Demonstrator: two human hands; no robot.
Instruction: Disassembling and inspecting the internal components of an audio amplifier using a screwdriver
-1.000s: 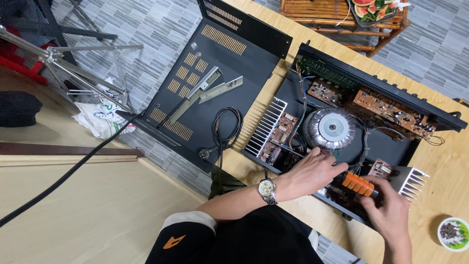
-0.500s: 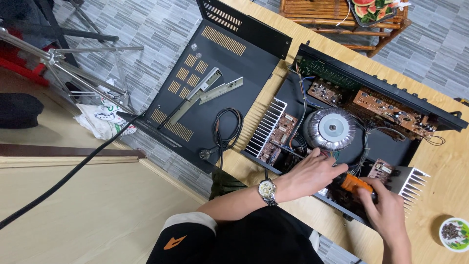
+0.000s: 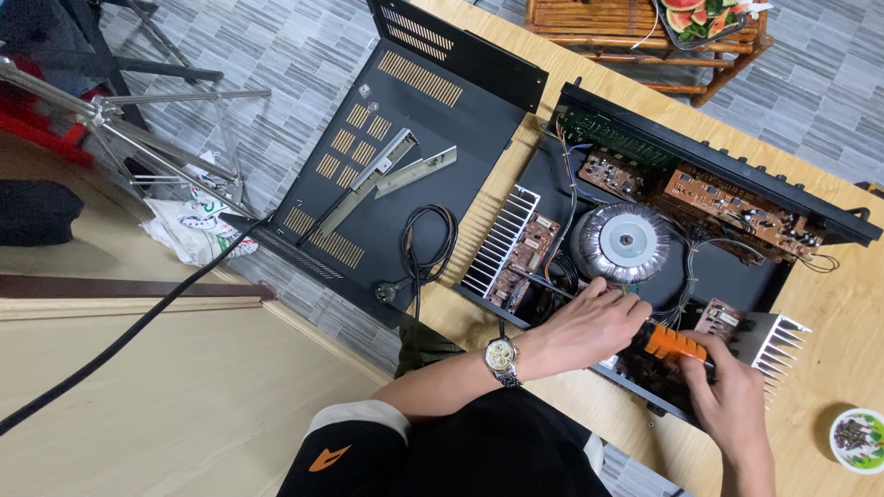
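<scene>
The right hand (image 3: 732, 405) is curled around the orange handle of a screwdriver (image 3: 674, 343). The tool's long axis runs from that hand leftward and slightly up, so its dark shaft ends at the fingertips of the left hand (image 3: 589, 322). That left hand, with a wristwatch (image 3: 502, 359) on its wrist, rests loosely curled and palm down inside the open amplifier chassis (image 3: 645, 276); whether its fingers pinch anything at the tip cannot be told. Both hands meet at the near edge of the chassis, the left one nearer the round toroidal transformer (image 3: 626, 241) just beyond its knuckles. There is one transformer, one screwdriver and two finned heat sinks (image 3: 502, 241), one on each side. The removed black cover (image 3: 387, 184) lies well to the left of the left hand, and a small bowl (image 3: 858, 440) sits on the tabletop (image 3: 829, 359) right of the right hand.
</scene>
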